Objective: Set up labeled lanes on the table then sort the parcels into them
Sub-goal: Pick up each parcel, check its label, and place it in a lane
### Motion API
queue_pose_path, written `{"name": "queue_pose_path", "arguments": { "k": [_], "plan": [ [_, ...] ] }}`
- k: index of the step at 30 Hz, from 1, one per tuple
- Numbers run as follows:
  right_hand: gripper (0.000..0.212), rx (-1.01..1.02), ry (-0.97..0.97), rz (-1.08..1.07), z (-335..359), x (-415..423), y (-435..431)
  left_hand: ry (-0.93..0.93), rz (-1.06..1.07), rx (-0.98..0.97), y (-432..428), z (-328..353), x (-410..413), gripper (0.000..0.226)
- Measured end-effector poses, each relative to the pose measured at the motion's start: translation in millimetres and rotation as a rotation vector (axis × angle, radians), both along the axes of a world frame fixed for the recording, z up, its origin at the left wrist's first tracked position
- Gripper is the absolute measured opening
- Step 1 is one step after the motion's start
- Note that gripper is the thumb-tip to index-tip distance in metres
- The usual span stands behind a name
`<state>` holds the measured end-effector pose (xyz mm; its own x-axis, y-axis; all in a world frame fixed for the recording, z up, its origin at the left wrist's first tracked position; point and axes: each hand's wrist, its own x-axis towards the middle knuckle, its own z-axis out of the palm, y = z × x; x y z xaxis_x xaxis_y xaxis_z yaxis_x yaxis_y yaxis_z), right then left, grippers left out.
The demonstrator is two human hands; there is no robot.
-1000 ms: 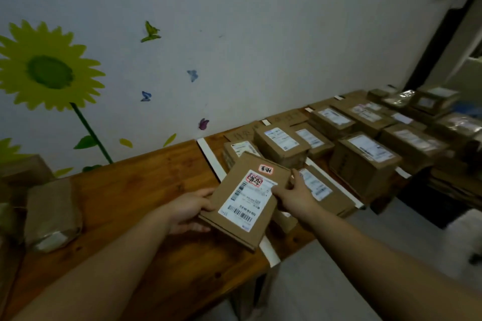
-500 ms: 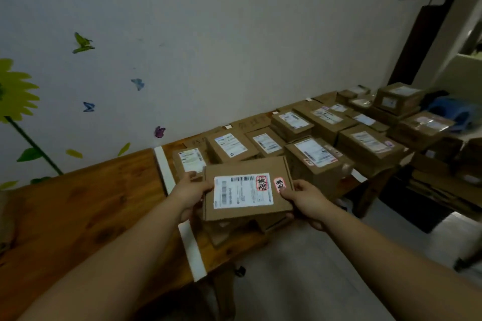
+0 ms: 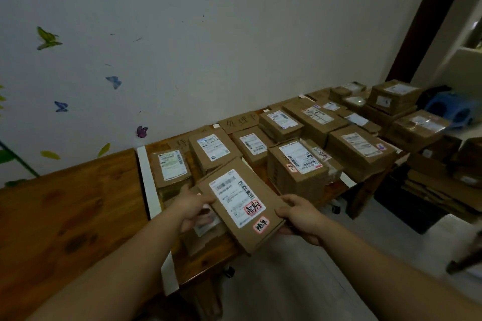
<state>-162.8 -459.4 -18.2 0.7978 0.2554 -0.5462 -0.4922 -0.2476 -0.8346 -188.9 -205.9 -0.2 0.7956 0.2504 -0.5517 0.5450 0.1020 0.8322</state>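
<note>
grip: my left hand (image 3: 194,206) and right hand (image 3: 300,214) both clamp the flat parcel (image 3: 262,186) by opposite edges | feel: likely light, stiff cardboard | hold: keep to the edges

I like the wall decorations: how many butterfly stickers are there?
4: green butterfly top left, pale blue butterfly below-right of it, dark blue butterfly lower left, purple butterfly lowest. Others may sit outside the view.
</note>
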Motion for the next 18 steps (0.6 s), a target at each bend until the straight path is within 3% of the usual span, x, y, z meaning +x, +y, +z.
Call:
{"name": "queue_pose_path", "arguments": {
  "k": [2,8,13,18],
  "plan": [
    [0.034,-0.015,0.003,-0.026,-6.9,7.5,8.8,0.052,-0.108,-0.045,-9.9,-8.1,-0.1,0.046],
    [0.035,-0.235,-0.122,0.133,-26.8,15.9,17.0,0.102,-0.113,-0.018,-33.6,-34.5,8.0,0.060],
    [0.054,-0.572,-0.248,0.349,-48.9,30.4,20.6,0.097,-0.167,0.170,-52.1,-54.8,14.1,0.062],
    [0.067,-0.551,-0.339,0.386,-70.1,47.1,20.3,0.091,-0.257,0.342,-72.4,-67.7,21.0,0.049]
  ]
}}
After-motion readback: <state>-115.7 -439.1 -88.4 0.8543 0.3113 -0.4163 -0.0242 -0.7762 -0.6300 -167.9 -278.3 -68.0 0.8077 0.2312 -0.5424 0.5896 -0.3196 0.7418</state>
